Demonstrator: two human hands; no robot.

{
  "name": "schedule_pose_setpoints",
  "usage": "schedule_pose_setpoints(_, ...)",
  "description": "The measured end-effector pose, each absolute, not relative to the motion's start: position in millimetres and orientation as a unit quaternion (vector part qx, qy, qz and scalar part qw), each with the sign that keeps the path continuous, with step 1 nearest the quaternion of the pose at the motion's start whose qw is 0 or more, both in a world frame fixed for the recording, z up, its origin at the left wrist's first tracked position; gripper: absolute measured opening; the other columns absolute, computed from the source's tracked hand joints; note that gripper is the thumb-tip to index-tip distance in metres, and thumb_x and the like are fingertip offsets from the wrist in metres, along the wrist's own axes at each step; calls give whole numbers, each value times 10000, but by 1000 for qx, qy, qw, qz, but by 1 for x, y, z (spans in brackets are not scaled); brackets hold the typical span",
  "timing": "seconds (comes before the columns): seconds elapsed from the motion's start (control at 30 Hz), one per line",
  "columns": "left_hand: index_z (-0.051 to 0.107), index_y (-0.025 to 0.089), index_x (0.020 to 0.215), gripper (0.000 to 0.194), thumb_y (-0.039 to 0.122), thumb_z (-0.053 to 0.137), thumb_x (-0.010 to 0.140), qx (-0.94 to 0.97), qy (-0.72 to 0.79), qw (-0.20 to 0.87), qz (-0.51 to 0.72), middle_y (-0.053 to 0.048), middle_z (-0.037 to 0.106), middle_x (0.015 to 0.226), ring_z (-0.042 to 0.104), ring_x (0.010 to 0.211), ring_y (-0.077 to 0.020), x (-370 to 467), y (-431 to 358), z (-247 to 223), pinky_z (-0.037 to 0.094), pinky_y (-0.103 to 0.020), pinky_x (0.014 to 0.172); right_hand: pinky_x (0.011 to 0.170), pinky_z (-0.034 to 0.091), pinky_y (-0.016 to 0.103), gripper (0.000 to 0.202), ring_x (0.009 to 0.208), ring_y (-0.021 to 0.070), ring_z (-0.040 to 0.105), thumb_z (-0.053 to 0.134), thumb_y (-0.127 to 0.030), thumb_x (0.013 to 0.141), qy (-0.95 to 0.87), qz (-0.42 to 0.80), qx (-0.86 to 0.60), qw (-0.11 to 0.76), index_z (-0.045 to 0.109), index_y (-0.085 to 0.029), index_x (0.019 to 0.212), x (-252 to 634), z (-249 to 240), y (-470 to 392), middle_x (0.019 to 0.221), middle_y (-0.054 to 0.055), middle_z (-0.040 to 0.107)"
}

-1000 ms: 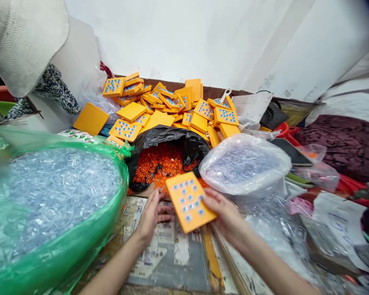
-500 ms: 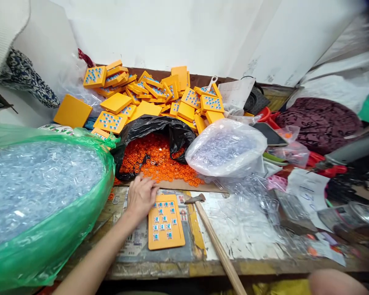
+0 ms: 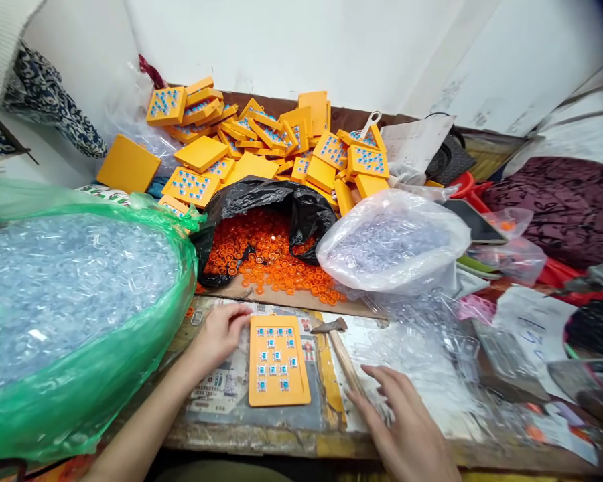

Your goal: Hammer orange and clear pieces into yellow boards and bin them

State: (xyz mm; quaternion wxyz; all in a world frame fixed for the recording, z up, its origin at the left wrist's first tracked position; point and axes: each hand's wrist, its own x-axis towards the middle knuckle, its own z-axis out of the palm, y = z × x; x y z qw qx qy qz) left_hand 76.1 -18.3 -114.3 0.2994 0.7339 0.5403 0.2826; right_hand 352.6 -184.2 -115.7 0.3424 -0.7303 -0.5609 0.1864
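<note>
Hiding the lower hammer handle: right hand (contact unclear)

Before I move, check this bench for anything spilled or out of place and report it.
Orange rings look spilled: they spread from the mouth of the black bag onto the cardboard, and a stray one sits by the green bag. The bench edge also looks worn and scuffed.
</note>
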Motion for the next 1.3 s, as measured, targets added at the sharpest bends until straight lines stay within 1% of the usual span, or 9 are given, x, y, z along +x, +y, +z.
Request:
schedule_pose_setpoints(0.13,708,152,919,258,190,459,865,742,541,288,271,-88,715,900,670,830,-210,53,-52,-135,525,-313,782,683,514,407,400,941,300,666,511,-567,817,-553,167,-784,229,612,-323,1117,339,-131,-160,1105,64,658)
schedule_pose_setpoints(0.23,696,127,950,323,168,381,895,779,514,227,280,-121,642,927,625,861,-213,51,-62,-149,520,-329,782,666,523,369,552,916,281,675,459,-577,825,-546,181,-801,167,589,-215,1221,343,-143,-156,1062,85,666)
schedule_pose_setpoints(0.33,680,128,961,365,135,318,917,790,512,199,273,-101,590,865,581,812,-195,53,-62,-155,514,-315,749,683,528,340,570,847,250,680,449,-545,849,-550,186,-794,181,576,-161,1251,345,-144,-153,935,79,659)
schedule_pose_setpoints(0.53,615,110,1149,364,116,342,907,792,537,143,253,-108,572,891,537,857,-236,49,-57,-158,507,-380,760,725,544,288,349,864,220,683,503,-471,883,-587,180,-720,322,629,-214,1085,322,-124,-158,938,67,687)
schedule_pose_setpoints(0.67,546,73,1253,381,128,380,915,775,512,165,334,-111,600,902,565,860,-226,52,-63,-150,515,-362,770,699,570,264,335,881,216,713,484,-446,919,-579,199,-721,325,589,-222,1144,302,-116,-165,1016,62,731)
schedule_pose_setpoints(0.9,297,217,1465,583,137,447,907,787,444,201,378,-57,622,929,587,868,-206,83,-64,-134,513,-362,806,835,566,266,423,1120,214,648,433,-247,966,-688,127,-630,337,483,-258,1386,271,-112,-157,1305,59,629)
schedule_pose_setpoints(1.07,280,198,1472,634,117,463,870,776,461,220,369,-60,631,918,601,878,-212,87,-56,-144,526,-369,801,641,581,227,485,886,193,726,383,-216,985,-740,104,-604,277,387,-333,1455,260,-106,-148,1090,62,707)
schedule_pose_setpoints(1.23,291,199,1464,648,142,494,851,747,464,263,398,-43,657,907,622,867,-195,85,-55,-147,529,-365,833,722,568,242,549,818,158,707,393,-132,962,-737,98,-583,329,348,-322,1475,263,-105,-147,1018,63,692)
schedule_pose_setpoints(1.3,304,200,1457,662,138,512,832,735,470,279,402,-42,669,920,629,873,-194,86,-56,-147,529,-365,840,671,571,231,551,783,158,712,388,-118,951,-744,98,-578,320,374,-324,1463,263,-106,-147,984,59,703)
